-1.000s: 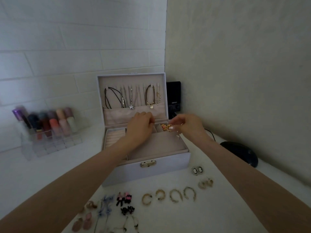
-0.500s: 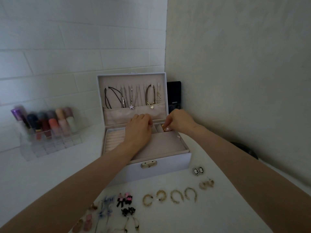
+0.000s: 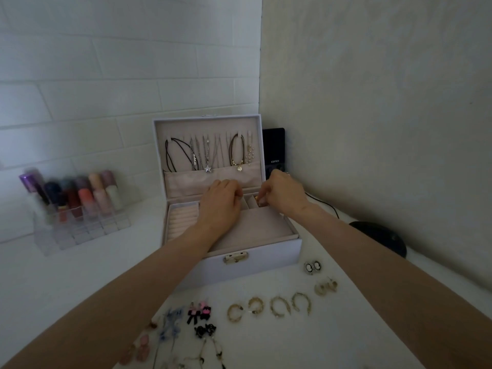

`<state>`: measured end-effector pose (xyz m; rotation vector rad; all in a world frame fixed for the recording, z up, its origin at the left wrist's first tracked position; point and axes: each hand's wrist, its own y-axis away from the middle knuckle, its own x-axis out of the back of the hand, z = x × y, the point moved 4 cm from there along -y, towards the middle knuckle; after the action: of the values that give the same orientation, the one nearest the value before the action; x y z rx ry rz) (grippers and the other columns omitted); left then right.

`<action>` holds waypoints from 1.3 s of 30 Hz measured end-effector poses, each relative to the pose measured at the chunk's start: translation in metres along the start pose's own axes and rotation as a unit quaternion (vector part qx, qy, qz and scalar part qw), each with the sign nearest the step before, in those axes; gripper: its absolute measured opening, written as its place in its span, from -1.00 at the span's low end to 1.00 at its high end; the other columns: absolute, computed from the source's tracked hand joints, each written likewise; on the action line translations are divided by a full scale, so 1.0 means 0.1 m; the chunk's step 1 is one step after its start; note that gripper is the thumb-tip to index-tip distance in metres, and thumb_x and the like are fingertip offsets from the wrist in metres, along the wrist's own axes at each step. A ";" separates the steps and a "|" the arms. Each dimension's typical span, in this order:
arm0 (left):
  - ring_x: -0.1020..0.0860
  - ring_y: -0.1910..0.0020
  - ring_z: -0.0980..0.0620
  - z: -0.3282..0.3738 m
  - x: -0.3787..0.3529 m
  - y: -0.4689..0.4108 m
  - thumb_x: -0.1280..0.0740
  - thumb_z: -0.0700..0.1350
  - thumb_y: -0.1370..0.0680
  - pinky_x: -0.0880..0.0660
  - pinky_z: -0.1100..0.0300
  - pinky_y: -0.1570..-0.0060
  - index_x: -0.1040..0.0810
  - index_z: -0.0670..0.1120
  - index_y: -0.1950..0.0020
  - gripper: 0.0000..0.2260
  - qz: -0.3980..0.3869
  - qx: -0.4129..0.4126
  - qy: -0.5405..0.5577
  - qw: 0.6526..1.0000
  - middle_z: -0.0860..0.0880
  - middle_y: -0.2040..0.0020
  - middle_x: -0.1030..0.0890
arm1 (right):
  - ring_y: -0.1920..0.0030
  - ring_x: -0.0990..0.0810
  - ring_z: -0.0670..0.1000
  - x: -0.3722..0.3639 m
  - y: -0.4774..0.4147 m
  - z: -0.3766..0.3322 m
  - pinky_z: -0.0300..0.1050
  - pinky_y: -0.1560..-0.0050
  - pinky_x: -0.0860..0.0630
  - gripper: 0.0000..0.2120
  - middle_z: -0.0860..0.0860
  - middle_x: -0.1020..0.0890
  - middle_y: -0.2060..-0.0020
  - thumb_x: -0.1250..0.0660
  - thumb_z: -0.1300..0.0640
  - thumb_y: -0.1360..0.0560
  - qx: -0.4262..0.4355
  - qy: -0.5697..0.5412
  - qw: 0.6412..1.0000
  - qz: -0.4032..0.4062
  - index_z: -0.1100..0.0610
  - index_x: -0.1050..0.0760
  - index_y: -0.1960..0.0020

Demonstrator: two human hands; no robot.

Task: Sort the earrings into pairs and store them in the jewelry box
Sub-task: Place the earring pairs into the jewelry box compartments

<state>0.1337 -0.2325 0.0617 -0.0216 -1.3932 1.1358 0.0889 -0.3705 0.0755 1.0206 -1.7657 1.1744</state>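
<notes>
Pinching gold earring [image 3: 256, 200], R hand [image 3: 285, 194]; L hand [image 3: 221, 206] curled, grip hidden.

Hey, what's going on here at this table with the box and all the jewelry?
A person is putting earrings away in the open jewelry box. The right hand pinches a small gold earring over a back compartment of the tray. The left hand is beside it with curled fingers; whether it holds anything is hidden. More pairs, such as gold hoops and cameo studs, lie on the table in front of the box.
</notes>
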 end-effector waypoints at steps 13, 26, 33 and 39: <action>-0.49 0.19 0.02 0.83 0.11 0.26 -0.22 0.06 -0.55 -0.40 0.15 0.12 -0.45 -0.12 0.08 -0.76 -0.092 -0.140 0.148 0.975 -0.02 0.18 -0.55 | 0.40 -0.42 -0.17 0.48 0.87 0.56 -0.16 0.20 -0.39 -0.82 -0.12 -0.51 0.37 -0.49 0.15 -0.34 -0.035 -0.125 0.991 -0.025 -0.08 -0.54 0.29; -0.44 -0.13 0.00 1.17 -0.35 0.55 -0.43 0.28 -0.22 -0.35 0.11 0.00 -0.64 0.06 0.40 -0.70 -0.108 -0.292 -0.086 0.946 -0.01 -0.16 -0.56 | 0.35 -0.48 -0.10 0.18 1.25 0.71 -0.42 0.36 -0.35 -0.79 -0.06 -0.54 0.38 -0.52 0.26 -0.30 -0.052 -0.172 0.961 -0.209 -0.03 -0.59 0.22; -0.42 -0.08 -0.01 1.18 -0.38 0.51 -0.51 0.12 -0.19 -0.21 0.13 0.02 -0.59 0.07 0.46 -0.82 -0.092 -0.276 -0.060 0.955 0.01 -0.11 -0.59 | 0.33 -0.53 -0.10 0.12 1.23 0.73 -0.24 0.26 -0.43 -0.69 0.02 -0.62 0.35 -0.48 0.34 -0.29 -0.058 -0.196 0.960 -0.192 -0.05 -0.52 0.35; -0.38 -0.14 -0.02 1.14 -0.32 0.49 -0.52 -0.05 -0.23 -0.19 0.15 -0.01 -0.59 0.01 0.36 -0.87 -0.085 -0.262 0.034 0.961 -0.01 -0.14 -0.56 | 0.26 -0.61 0.03 0.22 1.19 0.73 -0.06 0.15 -0.55 -0.76 0.20 -0.66 0.29 -0.52 0.39 -0.22 -0.075 -0.304 0.934 -0.175 0.11 -0.55 0.35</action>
<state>0.0240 -0.2946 0.0378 -0.3107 -1.5662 0.5944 -0.0392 -0.4137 0.0355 1.6425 -1.9733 0.5134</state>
